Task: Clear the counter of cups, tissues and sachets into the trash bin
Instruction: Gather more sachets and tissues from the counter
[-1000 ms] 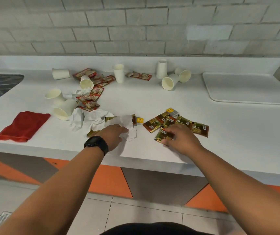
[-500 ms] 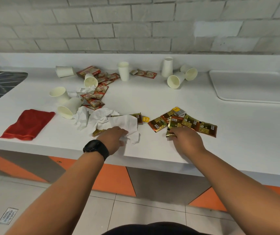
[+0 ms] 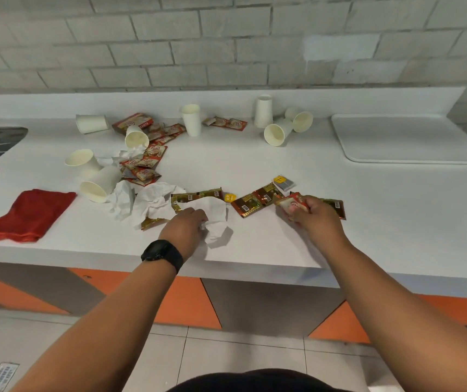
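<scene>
L hand (image 3: 187, 227) grips a crumpled tissue (image 3: 212, 213) at the counter (image 3: 254, 165) front edge; R hand (image 3: 312, 216) pinches a red sachet (image 3: 291, 203) lifted just above the gold sachets (image 3: 254, 200). Paper cups (image 3: 277, 131) lie scattered toward the back wall, red cloth (image 3: 30, 213) far left.

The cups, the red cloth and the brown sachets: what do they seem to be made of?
Cups: probably matte white paper, thin rolled rims. Red cloth: soft fabric, folded, with a stitched edge. Brown sachets: likely foil or plastic film, since they shine.
</scene>
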Available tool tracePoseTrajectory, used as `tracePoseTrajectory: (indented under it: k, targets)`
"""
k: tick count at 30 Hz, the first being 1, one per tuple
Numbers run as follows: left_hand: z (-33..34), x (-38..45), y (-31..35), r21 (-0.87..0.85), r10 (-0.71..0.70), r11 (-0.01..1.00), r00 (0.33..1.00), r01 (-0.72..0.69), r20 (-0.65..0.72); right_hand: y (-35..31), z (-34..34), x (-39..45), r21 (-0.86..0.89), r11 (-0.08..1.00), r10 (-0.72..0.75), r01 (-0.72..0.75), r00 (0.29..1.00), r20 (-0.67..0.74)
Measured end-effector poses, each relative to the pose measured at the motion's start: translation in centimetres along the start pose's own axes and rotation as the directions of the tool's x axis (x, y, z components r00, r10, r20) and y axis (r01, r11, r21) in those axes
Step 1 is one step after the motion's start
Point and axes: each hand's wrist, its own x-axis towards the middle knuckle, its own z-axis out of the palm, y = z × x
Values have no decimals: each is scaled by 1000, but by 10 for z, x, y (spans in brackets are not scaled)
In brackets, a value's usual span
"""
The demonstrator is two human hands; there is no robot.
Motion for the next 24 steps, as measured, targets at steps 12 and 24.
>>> tracePoseTrajectory:
  k: [12, 24]
  targets:
    - [-10, -6, 131, -361, 47, 930, 997, -64, -55, 20, -87, -22, 253, 966, 92, -61, 989, -113]
    - [49, -35, 321, -444, 329, 856, 941, -263, 76, 79, -246, -90, 269, 953, 197, -142, 962, -191]
